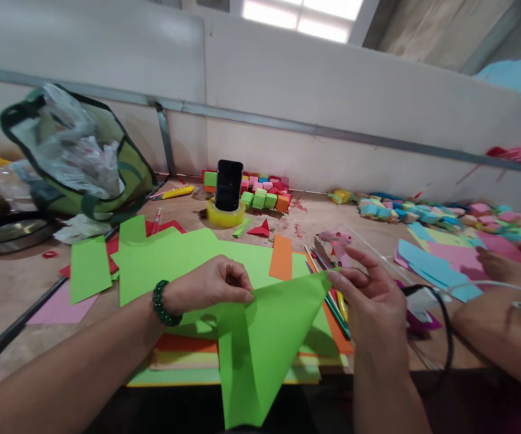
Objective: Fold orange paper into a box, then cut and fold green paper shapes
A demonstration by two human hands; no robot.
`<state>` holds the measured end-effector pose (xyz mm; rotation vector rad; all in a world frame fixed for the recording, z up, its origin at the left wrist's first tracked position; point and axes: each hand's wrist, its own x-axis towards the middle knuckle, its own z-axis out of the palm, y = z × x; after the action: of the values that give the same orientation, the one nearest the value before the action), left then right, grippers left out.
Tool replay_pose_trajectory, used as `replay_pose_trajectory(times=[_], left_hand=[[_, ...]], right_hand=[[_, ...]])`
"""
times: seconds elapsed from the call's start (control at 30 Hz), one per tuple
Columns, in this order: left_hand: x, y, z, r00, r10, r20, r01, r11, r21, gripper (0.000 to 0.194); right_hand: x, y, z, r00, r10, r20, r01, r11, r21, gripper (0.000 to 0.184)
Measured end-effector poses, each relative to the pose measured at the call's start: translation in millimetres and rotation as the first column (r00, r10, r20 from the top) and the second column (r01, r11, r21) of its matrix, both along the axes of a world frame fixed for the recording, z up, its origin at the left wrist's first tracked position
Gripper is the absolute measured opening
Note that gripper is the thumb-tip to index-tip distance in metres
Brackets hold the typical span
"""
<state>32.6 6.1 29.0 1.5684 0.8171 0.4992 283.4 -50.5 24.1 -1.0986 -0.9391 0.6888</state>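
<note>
Between my two hands hangs a sheet of bright green paper [271,337], bent into a slanting shape, its lower end dipping past the table's front edge. My left hand [217,283], with a dark green bead bracelet [165,304] at the wrist, pinches its upper left edge. At the upper right corner, my right hand [371,295] grips the sheet between thumb and fingers. Under and behind it lie more green sheets [170,259] and an orange strip [280,258]. Near my right hand are a pink glue gun [339,241] and several pencils [339,316].
A black phone [229,185] stands in a yellow tape roll [226,214]. Folded paper pieces [264,196] lie behind it. A green bag [120,163] and a yellow cutter [177,191] are at the left. Another person's hands [508,265] work among coloured papers at right, beside a cable [447,337].
</note>
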Motion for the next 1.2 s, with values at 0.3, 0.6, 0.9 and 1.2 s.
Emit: replay_pose_trajectory(times=[0.3,0.6,0.9,1.2], left_hand=[[-3,3,-2.9,1.000,0.025,0.010,-0.024,0.999,-0.038,0.018],[-3,4,-0.1,0.990,0.133,0.046,-0.125,0.981,-0.149,0.019],[-7,7,-0.7,0.989,0.130,0.067,-0.123,0.987,-0.100,0.020],[-12,1,12.2,0.990,0.048,0.129,-0.044,0.999,-0.032,0.022]], right_hand=[[-6,-3,6.7,0.993,-0.015,-0.115,0.018,0.999,0.026,0.047],[-4,-1,5.3,0.989,-0.082,-0.122,0.085,0.996,0.020,0.055],[0,-6,7.7,0.994,-0.063,-0.092,0.066,0.997,0.032,0.057],[-3,-18,8.0,0.995,-0.077,0.066,0.069,0.991,0.115,0.051]])
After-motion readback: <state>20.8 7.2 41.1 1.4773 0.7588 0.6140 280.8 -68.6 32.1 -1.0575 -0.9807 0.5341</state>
